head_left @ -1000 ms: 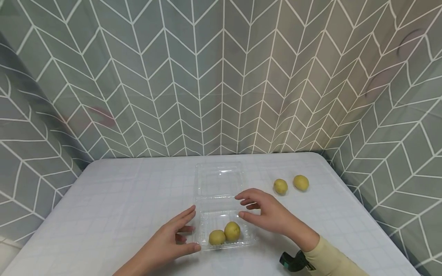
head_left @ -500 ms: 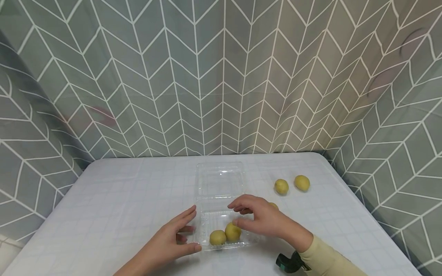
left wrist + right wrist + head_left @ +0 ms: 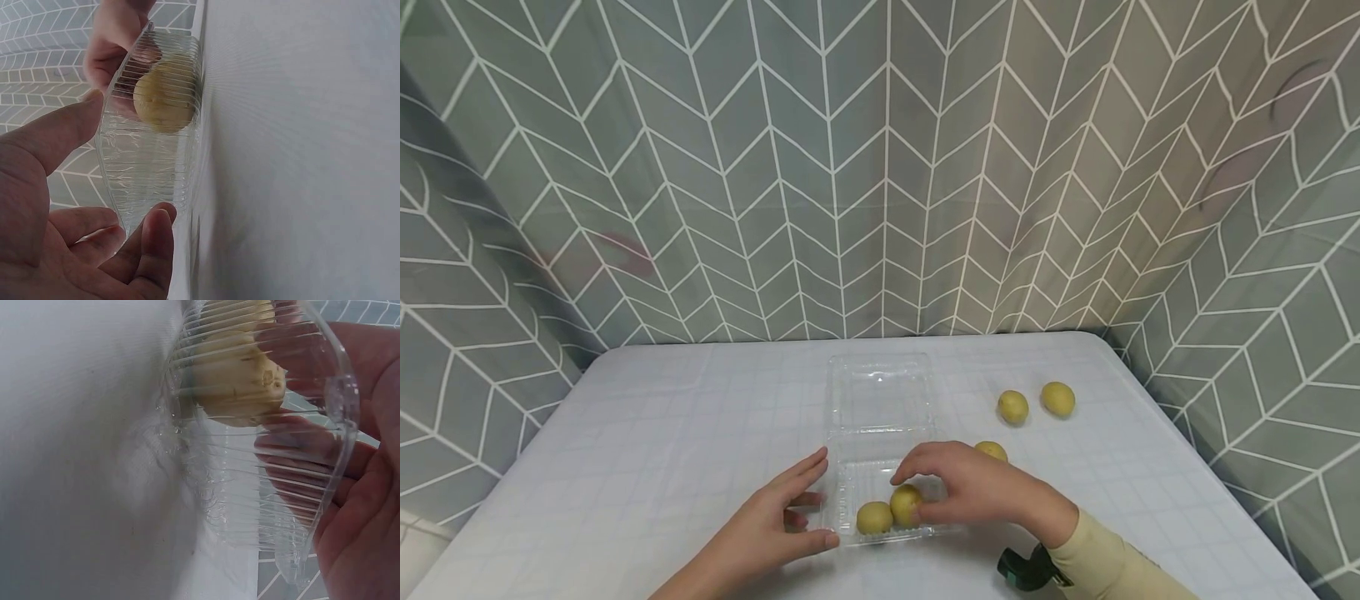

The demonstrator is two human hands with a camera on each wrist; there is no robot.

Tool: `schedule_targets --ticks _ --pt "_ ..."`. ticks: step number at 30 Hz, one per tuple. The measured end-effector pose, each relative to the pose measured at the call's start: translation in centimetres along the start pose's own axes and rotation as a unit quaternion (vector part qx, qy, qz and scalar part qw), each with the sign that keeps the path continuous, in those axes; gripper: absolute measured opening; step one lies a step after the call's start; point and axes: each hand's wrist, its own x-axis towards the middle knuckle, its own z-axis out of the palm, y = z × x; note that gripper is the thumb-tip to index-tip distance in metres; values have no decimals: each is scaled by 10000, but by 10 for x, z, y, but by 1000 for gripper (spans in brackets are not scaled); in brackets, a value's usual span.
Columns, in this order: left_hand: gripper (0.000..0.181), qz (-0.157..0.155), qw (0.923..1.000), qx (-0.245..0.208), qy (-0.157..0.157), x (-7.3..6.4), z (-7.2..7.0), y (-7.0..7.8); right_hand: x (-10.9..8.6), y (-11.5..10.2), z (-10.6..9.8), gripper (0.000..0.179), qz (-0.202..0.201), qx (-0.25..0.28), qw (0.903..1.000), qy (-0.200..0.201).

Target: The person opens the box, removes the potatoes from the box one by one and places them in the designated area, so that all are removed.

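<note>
A clear plastic clamshell box (image 3: 865, 475) lies unfolded on the table, its lid (image 3: 880, 393) laid back away from me. Two yellow lemons rest in the near half: a left lemon (image 3: 874, 518) and a right lemon (image 3: 906, 502). My right hand (image 3: 977, 487) reaches over the box wall, thumb and fingers curved around the right lemon. Through the ribbed plastic, the right wrist view shows this lemon (image 3: 234, 381) between thumb and fingers. My left hand (image 3: 775, 521) is beside the box's left wall, fingers loosely spread, with fingertips (image 3: 159, 234) right at the plastic in the left wrist view.
Two lemons (image 3: 1013, 407) (image 3: 1058, 400) lie farther back on the right. A third lemon (image 3: 992, 451) shows partly behind my right hand. A white cloth covers the table (image 3: 700, 417). A patterned grey curtain (image 3: 865, 167) stands behind it. A black strap device (image 3: 1028, 568) is at my right wrist.
My right hand has moved left and down from beside the box onto the right lemon, uncovering part of a lemon behind it. My left hand has stayed in place.
</note>
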Motion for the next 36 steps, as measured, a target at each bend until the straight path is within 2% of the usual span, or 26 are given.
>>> schedule_targets --ticks 6,14,21,30,36 --pt "91 80 10000 -45 3 -1 0 -1 3 -1 2 30 90 -315 9993 -164" --pt "90 150 9999 -66 -13 -2 0 1 6 -4 4 25 70 -712 9974 -64" --pt "90 190 9998 -58 -16 -2 0 1 9 -5 7 30 212 -1018 9944 -160" --pt "90 112 9999 -76 -45 -2 1 0 13 -10 9 36 526 -1051 9925 -331" --pt "90 87 9999 -73 -40 -2 1 0 13 -10 10 34 595 -984 9933 -74"
